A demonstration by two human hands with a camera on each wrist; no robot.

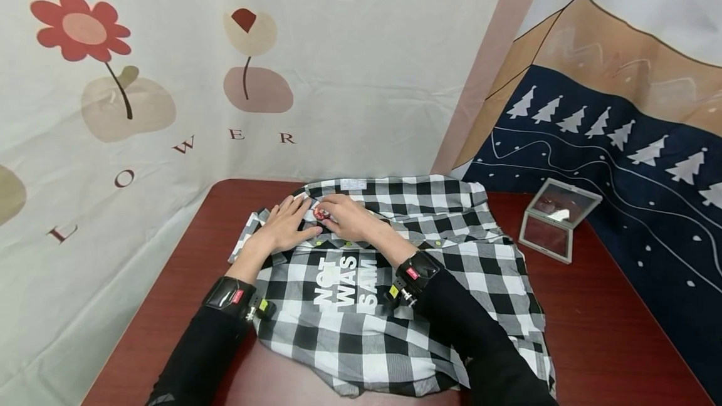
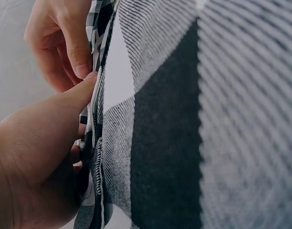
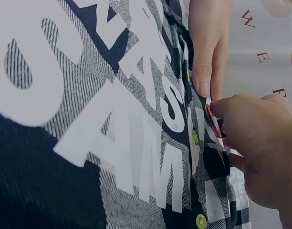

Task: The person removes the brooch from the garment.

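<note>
A black-and-white checked shirt (image 1: 395,337) with white lettering lies spread out on the table. My left hand (image 1: 284,225) rests on its upper left part, fingers stretched out over the cloth. Right beside it, my right hand (image 1: 350,217) pinches a small round red badge (image 1: 320,213) against the fabric. In the right wrist view the badge (image 3: 213,121) shows edge-on between the fingertips, partly covered by them. Whether it is fastened to the cloth I cannot tell. Yellow-green buttons (image 3: 195,137) run along the shirt's front.
On the right side of the red-brown table (image 1: 598,318) stands an opened clear-lidded case (image 1: 546,237). A pale printed curtain (image 1: 366,67) hangs behind the table, and a dark blue cloth with white trees (image 1: 620,161) hangs at the right.
</note>
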